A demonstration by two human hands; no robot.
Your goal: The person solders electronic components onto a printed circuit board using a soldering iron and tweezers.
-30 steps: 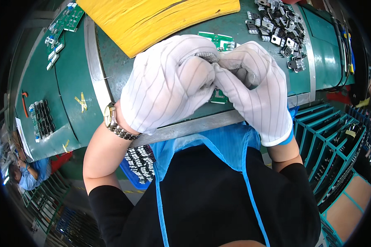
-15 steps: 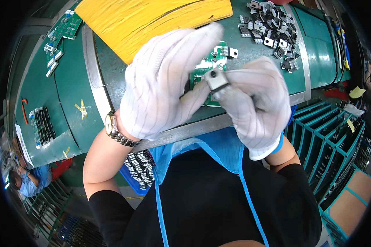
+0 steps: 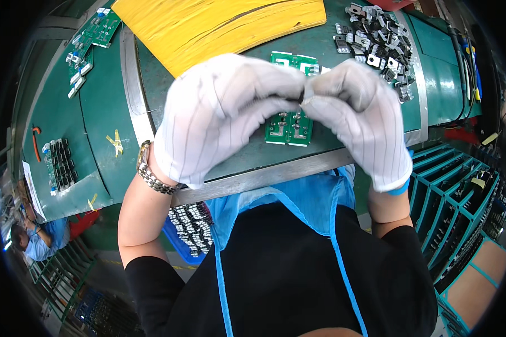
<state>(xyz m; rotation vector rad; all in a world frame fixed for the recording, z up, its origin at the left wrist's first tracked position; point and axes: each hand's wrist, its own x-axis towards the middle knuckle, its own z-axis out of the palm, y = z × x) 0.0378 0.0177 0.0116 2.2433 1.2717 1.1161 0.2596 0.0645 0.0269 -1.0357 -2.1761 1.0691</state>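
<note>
In white striped gloves, my left hand (image 3: 216,109) and my right hand (image 3: 360,112) meet fingertip to fingertip over the bench. Pinched between them is a small transistor (image 3: 303,96), mostly hidden by the fingers, with only a dark sliver showing. Both hands are closed on it. Beneath and just beyond the fingertips lies a green circuit board (image 3: 287,135) with white markings and solder pads. Another part with a pale face shows partly at the board's right side, behind my right hand.
A heap of transistors (image 3: 379,42) lies at the back right. A yellow board (image 3: 219,28) covers the back left. The bench has a metal front edge (image 3: 264,174). A blue bin (image 3: 188,238) of parts stands below it, green racks (image 3: 455,196) at right. Another person sits far left.
My left fingers have lowered and closed in on the transistor, which was in plain sight at my right fingertips. My right hand has shifted slightly up and right. The view has shifted slightly.
</note>
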